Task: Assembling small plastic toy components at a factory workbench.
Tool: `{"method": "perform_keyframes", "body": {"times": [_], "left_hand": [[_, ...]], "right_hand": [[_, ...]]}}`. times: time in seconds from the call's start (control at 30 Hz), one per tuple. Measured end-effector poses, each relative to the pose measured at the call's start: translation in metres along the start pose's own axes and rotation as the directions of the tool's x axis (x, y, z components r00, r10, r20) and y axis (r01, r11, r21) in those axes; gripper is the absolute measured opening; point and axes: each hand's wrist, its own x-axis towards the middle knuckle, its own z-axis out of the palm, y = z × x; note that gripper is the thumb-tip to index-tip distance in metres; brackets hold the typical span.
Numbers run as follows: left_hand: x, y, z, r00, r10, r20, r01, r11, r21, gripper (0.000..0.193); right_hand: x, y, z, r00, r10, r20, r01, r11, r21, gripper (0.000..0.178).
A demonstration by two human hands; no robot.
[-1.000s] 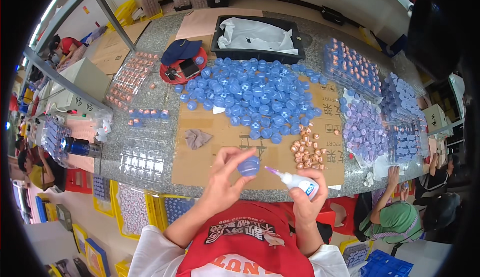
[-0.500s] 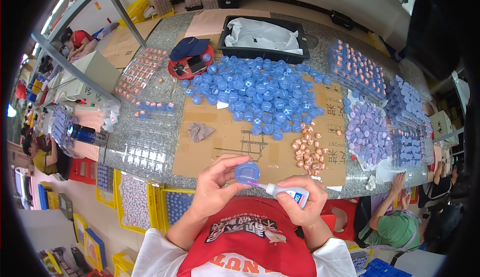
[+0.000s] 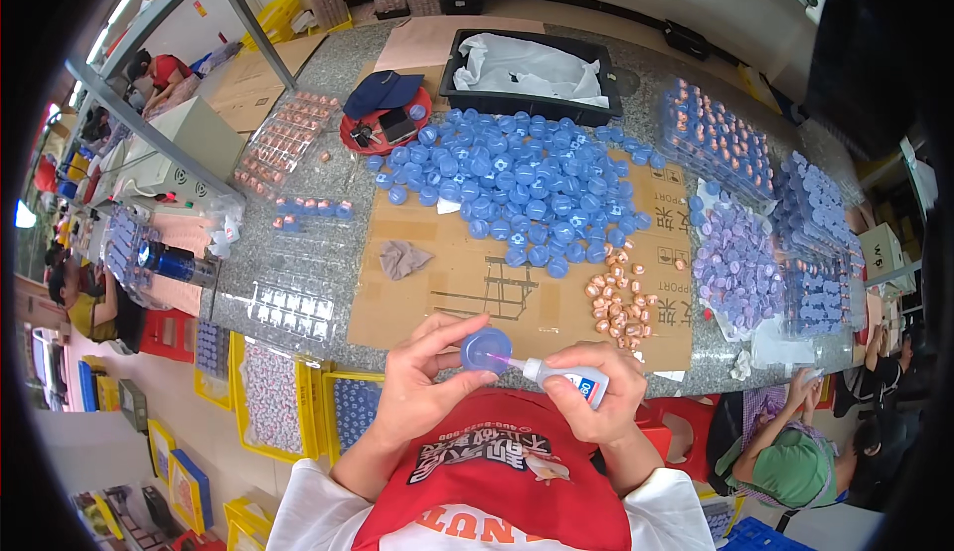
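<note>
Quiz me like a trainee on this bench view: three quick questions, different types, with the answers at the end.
1. Which hand holds the white bottle?
2. True or false: the bottle's pink nozzle points toward the round blue piece in the left hand.
3. Fill in the blank: in the black tray lies a crumpled ____.

Key: 1. The right hand. 2. True. 3. White sheet.

Printing stands on the squeeze bottle (image 3: 587, 385), red apron (image 3: 502, 472), cardboard sheet (image 3: 447, 263) and pale box (image 3: 882, 250).
</note>
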Motion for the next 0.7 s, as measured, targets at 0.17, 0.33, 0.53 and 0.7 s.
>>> {"method": "perform_keyframes", "body": {"times": [0.17,0.33,0.53,0.7], "left_hand": [[0.003,0.0,0.001,1.0,-0.009,-0.007,0.009,1.0,0.01,0.046],[0.007,-0.002,0.0,1.0,-0.017,-0.009,0.017,1.0,0.018,0.044],[0.012,-0.003,-0.006,0.998,0.035,-0.046,-0.034,0.999,0.019,0.042],[0.017,-0.005,-0.008,0.998,0.035,-0.05,-0.037,0.999,-0.028,0.043]], "right_hand": [[-0.002,0.002,0.002,0.997,-0.018,-0.075,0.013,0.998,-0.062,0.018],[-0.003,0.007,0.001,0.992,-0.078,-0.097,0.067,0.991,-0.119,0.019],[-0.003,0.004,0.005,0.991,-0.109,-0.083,0.09,0.974,-0.206,0.018],[-0.003,-0.002,0.008,0.994,-0.061,-0.091,0.038,0.97,-0.239,0.016]]}}
